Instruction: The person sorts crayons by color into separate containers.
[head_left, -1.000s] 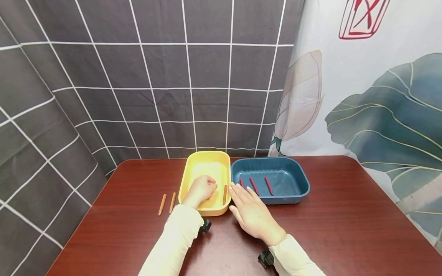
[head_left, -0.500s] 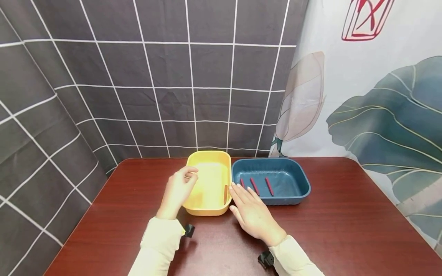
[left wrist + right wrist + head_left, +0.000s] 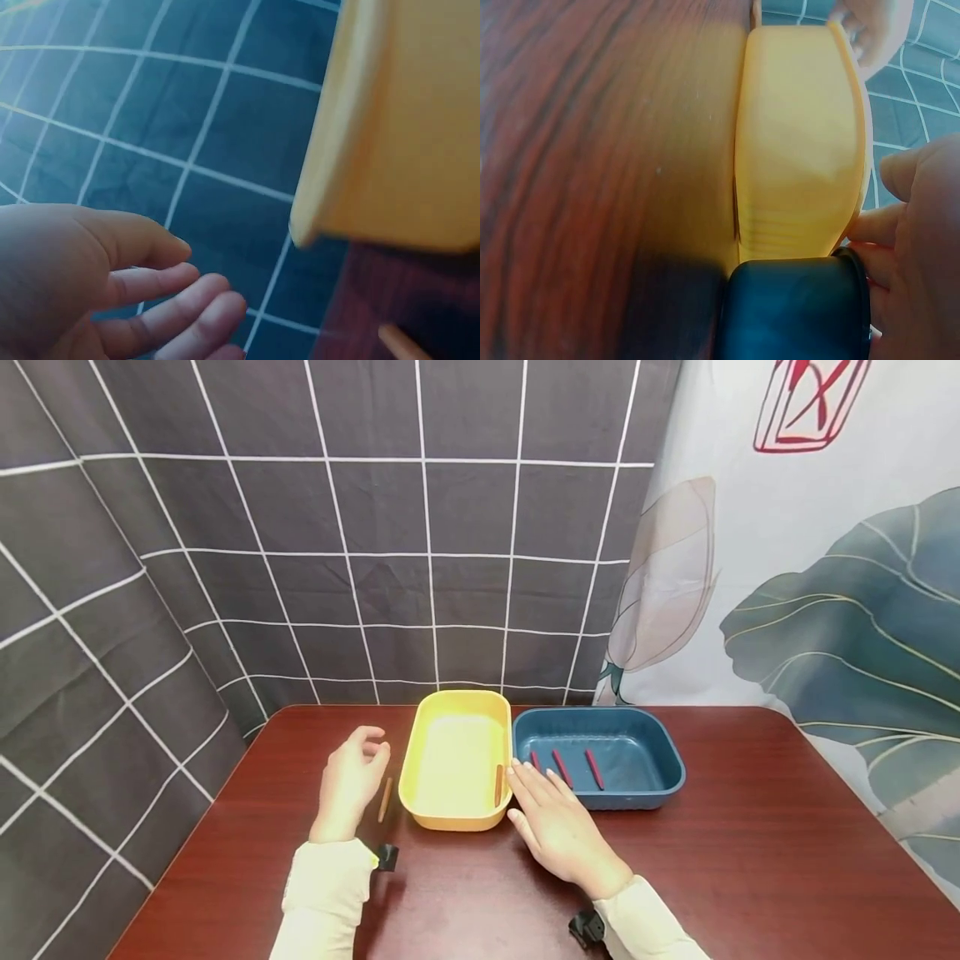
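My left hand (image 3: pixel 351 785) hovers over the table left of the yellow bin (image 3: pixel 416 814), its fingers loosely bent. In the left wrist view the thumb and fingers (image 3: pixel 199 319) are apart with nothing seen between them. Just right of that hand, a short orange stick (image 3: pixel 386 800) lies on the table. Another orange stick (image 3: pixel 498 785) lies inside the yellow bin along its right side. My right hand (image 3: pixel 566 839) lies with straight fingers across the rims where the yellow bin meets the blue bin (image 3: pixel 645 760). Red sticks (image 3: pixel 595 769) lie in the blue bin, partly behind the right fingertips.
Both bins stand side by side near the back of the reddish-brown wooden table (image 3: pixel 750 843). Behind it hang a dark gridded cloth (image 3: pixel 375 585) and a white cloth with leaf prints (image 3: pixel 862 635).
My left hand has come up out of the yellow bin and moved left over the table. Only one orange stick now shows there beside it. The right hand has stayed on the rims.
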The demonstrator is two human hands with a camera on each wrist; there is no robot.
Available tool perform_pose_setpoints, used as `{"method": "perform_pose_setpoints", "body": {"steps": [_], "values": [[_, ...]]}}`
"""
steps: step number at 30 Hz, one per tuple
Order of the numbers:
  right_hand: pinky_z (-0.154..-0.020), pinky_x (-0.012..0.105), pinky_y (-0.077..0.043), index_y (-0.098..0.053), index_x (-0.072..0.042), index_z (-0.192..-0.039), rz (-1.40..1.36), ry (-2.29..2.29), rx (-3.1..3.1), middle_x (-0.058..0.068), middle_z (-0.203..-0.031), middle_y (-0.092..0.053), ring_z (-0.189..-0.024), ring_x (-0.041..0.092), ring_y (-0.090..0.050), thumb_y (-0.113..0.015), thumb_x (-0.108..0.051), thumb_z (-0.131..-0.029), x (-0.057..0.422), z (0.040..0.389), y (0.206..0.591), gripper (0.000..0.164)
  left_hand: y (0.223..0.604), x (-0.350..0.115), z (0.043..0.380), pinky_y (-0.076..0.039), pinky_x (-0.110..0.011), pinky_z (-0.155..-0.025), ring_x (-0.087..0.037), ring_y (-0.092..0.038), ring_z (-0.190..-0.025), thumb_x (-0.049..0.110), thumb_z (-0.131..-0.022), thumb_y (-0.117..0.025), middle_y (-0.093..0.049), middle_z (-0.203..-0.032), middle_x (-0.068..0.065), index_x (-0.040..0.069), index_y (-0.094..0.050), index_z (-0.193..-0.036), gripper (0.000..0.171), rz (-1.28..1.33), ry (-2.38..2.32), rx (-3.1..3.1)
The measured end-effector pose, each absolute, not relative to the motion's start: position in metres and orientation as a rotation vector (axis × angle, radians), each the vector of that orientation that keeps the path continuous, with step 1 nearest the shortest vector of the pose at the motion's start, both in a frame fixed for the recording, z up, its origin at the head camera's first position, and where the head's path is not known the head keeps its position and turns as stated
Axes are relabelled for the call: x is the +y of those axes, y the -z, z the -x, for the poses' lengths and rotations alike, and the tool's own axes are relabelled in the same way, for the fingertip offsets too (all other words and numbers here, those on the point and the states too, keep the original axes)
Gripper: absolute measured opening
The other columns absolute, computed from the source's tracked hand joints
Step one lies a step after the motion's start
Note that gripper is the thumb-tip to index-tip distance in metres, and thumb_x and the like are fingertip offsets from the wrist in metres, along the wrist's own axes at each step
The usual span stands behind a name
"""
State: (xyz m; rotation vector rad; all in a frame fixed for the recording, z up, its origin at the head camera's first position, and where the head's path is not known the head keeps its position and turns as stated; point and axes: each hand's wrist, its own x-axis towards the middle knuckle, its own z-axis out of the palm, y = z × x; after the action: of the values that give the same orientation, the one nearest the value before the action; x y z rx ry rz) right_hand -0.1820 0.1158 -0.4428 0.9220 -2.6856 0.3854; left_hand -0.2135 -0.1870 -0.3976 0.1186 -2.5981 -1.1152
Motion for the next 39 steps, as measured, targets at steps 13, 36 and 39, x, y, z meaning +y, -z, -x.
{"method": "perform_pose_setpoints", "body": {"steps": [13,36,39], "values": [[-0.119,0.051,-0.029,-0.046,0.0,-0.15,-0.92,-0.396,-2.68,0.014,-0.156,-0.045,-0.145,0.031,-0.04,-0.054,-0.028,-0.105,0.118,0.182,0.442,0.054,0.416,-0.218,0.216,-0.051,-0.057,-0.087,-0.042,-0.069,-0.1,0.02,-0.095,-0.062,-0.072,-0.108,-0.024,-0.005,-0.065,-0.117,0.033,-0.329,0.994,-2.843],[-0.119,0.052,-0.028,-0.045,0.0,-0.151,-0.925,-0.409,-2.682,0.014,-0.157,-0.044,-0.146,0.031,-0.039,-0.054,-0.029,-0.105,0.118,0.185,0.446,0.055,0.434,-0.223,0.219,-0.05,-0.046,-0.074,-0.029,-0.062,-0.077,0.017,-0.083,-0.079,-0.064,-0.076,-0.009,0.003,-0.063,-0.085,0.022,-0.355,0.975,-3.0],[-0.119,0.053,-0.029,-0.046,0.0,-0.151,-0.931,-0.42,-2.676,0.014,-0.156,-0.044,-0.146,0.031,-0.04,-0.054,-0.029,-0.104,0.117,0.185,0.446,0.055,0.435,-0.224,0.219,-0.049,-0.046,-0.074,-0.028,-0.062,-0.076,0.015,-0.082,-0.079,-0.064,-0.074,-0.008,0.002,-0.063,-0.085,0.021,-0.358,0.979,-2.998]]}}
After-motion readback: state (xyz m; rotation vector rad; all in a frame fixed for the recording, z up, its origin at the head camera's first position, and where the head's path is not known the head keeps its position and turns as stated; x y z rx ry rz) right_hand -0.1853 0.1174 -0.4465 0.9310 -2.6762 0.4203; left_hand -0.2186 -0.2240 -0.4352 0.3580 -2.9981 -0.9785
